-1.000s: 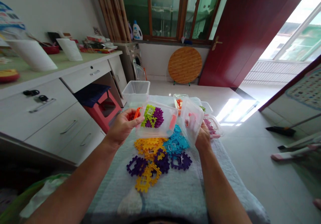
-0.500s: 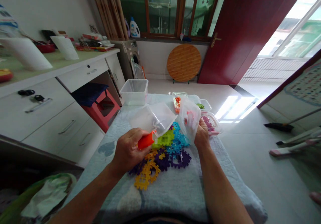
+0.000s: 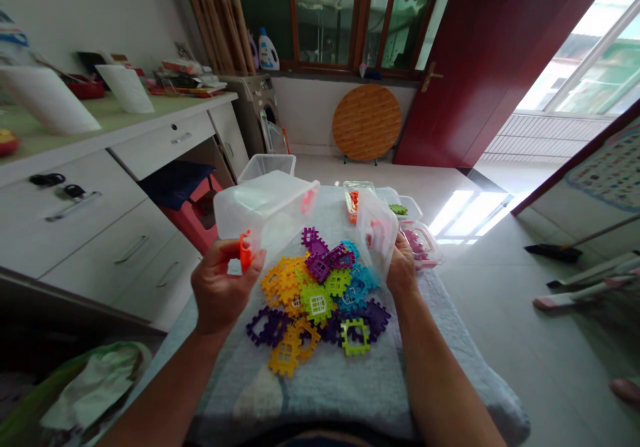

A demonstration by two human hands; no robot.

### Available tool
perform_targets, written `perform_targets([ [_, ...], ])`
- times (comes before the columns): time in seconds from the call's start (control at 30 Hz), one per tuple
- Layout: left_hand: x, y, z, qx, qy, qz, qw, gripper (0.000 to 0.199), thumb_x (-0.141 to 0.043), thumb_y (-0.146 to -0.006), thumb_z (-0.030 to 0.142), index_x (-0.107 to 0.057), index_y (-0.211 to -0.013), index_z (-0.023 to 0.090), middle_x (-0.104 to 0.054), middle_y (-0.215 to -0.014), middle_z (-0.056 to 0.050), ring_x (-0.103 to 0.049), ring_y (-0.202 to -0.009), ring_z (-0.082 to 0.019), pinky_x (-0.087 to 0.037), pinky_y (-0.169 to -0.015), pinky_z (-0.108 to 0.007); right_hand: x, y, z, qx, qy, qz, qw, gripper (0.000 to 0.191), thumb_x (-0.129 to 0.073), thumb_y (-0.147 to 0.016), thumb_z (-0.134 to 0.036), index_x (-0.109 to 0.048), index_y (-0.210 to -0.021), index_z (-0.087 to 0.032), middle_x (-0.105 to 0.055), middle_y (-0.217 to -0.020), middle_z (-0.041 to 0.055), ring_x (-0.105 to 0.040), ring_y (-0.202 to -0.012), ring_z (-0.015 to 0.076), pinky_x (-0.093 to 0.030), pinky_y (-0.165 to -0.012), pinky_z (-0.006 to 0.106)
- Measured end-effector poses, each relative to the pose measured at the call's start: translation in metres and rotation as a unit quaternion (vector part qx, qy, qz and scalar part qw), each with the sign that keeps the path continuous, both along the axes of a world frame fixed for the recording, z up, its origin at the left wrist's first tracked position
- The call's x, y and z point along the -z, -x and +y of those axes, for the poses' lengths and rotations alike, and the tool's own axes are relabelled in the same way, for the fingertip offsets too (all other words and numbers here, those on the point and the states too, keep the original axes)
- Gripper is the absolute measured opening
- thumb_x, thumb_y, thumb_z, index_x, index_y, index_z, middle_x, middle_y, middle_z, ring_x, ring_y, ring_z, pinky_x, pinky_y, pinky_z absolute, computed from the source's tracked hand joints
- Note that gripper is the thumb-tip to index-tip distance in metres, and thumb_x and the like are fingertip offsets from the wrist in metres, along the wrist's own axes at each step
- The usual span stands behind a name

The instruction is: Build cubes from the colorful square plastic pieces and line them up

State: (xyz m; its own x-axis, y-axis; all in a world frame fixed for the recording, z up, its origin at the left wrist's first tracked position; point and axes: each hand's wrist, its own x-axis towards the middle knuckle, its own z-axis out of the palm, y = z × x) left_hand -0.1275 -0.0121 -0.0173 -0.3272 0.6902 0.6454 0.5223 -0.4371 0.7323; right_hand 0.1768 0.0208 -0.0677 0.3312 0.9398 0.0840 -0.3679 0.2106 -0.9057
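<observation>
1. Green pieces and bright purple pieces now on the pile; a second ago they were inside the clear tub.
2. Landing spot: on and among yellow pieces, blue pieces and dark purple pieces, mid-counter. One green frame sits at the near right edge of the pile.
3. Tub has gone up and left since half a second ago; tilted, mouth toward the pile, apart from the cloth. No pieces show through its walls, so likely emptied; tipping-out looks done for this tub.
4. Left hand: thumb and fingers pinching the tub's orange clip.
5. Right hand: gripping the clear lid on edge, right of the pile; fingers mostly hidden. Barely moved.
6. Unchanged: second tub at far left; box of orange bits and box of pink bits at right.
</observation>
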Motion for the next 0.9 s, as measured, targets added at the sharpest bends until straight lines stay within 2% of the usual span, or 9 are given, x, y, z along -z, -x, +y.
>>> perform_targets([
  [0.1, -0.003, 0.001, 0.012, -0.004, -0.035, -0.108, 0.993, 0.030, -0.081, -0.063, 0.027, -0.062, -0.085, 0.018, -0.061, -0.074, 0.004, -0.056, -0.064, -0.011, -0.052, -0.068, -0.025, 0.001, 0.000, 0.000, -0.003, -0.001, -0.011, 1.000, 0.025, -0.071, -0.074, -0.034, -0.063, -0.095, -0.023, -0.070, -0.074, -0.0020, -0.066, -0.066, 0.0165, -0.053, -0.058, 0.028],
  [0.2, -0.005, 0.002, 0.020, 0.023, -0.003, -0.220, 0.975, 0.031, -0.082, -0.061, 0.027, -0.061, -0.082, 0.018, -0.060, -0.072, 0.006, -0.055, -0.062, -0.008, -0.050, -0.066, -0.022, -0.001, 0.001, 0.000, 0.003, -0.008, -0.026, 1.000, 0.026, -0.071, -0.075, -0.038, -0.062, -0.094, -0.023, -0.070, -0.073, -0.0022, -0.064, -0.061, 0.0150, -0.050, -0.054, 0.027],
  [0.3, -0.003, 0.001, 0.025, 0.105, 0.071, -0.333, 0.934, 0.027, -0.078, -0.065, 0.030, -0.064, -0.084, 0.018, -0.062, -0.071, 0.005, -0.059, -0.064, -0.010, -0.052, -0.068, -0.023, -0.012, 0.001, 0.000, 0.035, -0.027, -0.066, 0.997, 0.025, -0.068, -0.078, -0.040, -0.061, -0.094, -0.022, -0.069, -0.076, -0.0016, -0.062, -0.061, 0.0140, -0.049, -0.056, 0.026],
  [0.43, 0.000, 0.000, 0.029, 0.186, 0.148, -0.418, 0.877, 0.028, -0.076, -0.066, 0.031, -0.068, -0.089, 0.016, -0.068, -0.075, 0.000, -0.067, -0.077, -0.018, -0.056, -0.072, -0.029, -0.040, 0.005, -0.004, 0.097, -0.089, -0.186, 0.974, 0.018, -0.060, -0.085, -0.033, -0.064, -0.097, -0.020, -0.070, -0.082, 0.0011, -0.064, -0.076, 0.0160, -0.052, -0.073, 0.032],
  [0.53, 0.003, 0.001, 0.034, 0.208, 0.197, -0.451, 0.845, 0.026, -0.079, -0.064, 0.029, -0.068, -0.083, 0.014, -0.069, -0.074, -0.001, -0.069, -0.082, -0.021, -0.058, -0.072, -0.029, -0.066, 0.015, -0.009, 0.117, -0.147, -0.341, 0.921, 0.016, -0.053, -0.091, -0.026, -0.066, -0.100, -0.023, -0.070, -0.091, 0.0020, -0.063, -0.084, 0.0166, -0.050, -0.081, 0.035],
  [0.67, 0.009, 0.000, 0.041, 0.231, 0.212, -0.477, 0.821, 0.025, -0.079, -0.068, 0.027, -0.069, -0.087, 0.015, -0.071, -0.083, -0.001, -0.068, -0.083, -0.018, -0.058, -0.071, -0.026, -0.092, 0.042, -0.009, 0.082, -0.238, -0.529, 0.811, 0.026, -0.046, -0.092, -0.014, -0.066, -0.105, -0.024, -0.069, -0.098, 0.0047, -0.062, -0.093, 0.0185, -0.048, -0.085, 0.036],
  [0.8, 0.012, -0.003, 0.048, 0.229, 0.209, -0.505, 0.806, 0.021, -0.073, -0.077, 0.031, -0.069, -0.091, 0.016, -0.072, -0.087, -0.003, -0.068, -0.080, -0.017, -0.058, -0.068, -0.025, -0.096, 0.071, 0.003, 0.021, -0.284, -0.639, 0.715, 0.029, -0.042, -0.093, -0.009, -0.065, -0.106, -0.020, -0.070, -0.103, 0.0073, -0.059, -0.097, 0.0196, -0.046, -0.086, 0.035],
  [0.9, 0.014, -0.006, 0.051, 0.243, 0.207, -0.501, 0.804, 0.024, -0.070, -0.081, 0.035, -0.069, -0.094, 0.015, -0.072, -0.087, -0.004, -0.067, -0.079, -0.017, -0.058, -0.070, -0.027, -0.092, 0.085, 0.012, -0.011, -0.282, -0.694, 0.663, 0.026, -0.044, -0.093, -0.010, -0.065, -0.106, -0.020, -0.070, -0.102, 0.0065, -0.058, -0.094, 0.0200, -0.043, -0.085, 0.034],
])
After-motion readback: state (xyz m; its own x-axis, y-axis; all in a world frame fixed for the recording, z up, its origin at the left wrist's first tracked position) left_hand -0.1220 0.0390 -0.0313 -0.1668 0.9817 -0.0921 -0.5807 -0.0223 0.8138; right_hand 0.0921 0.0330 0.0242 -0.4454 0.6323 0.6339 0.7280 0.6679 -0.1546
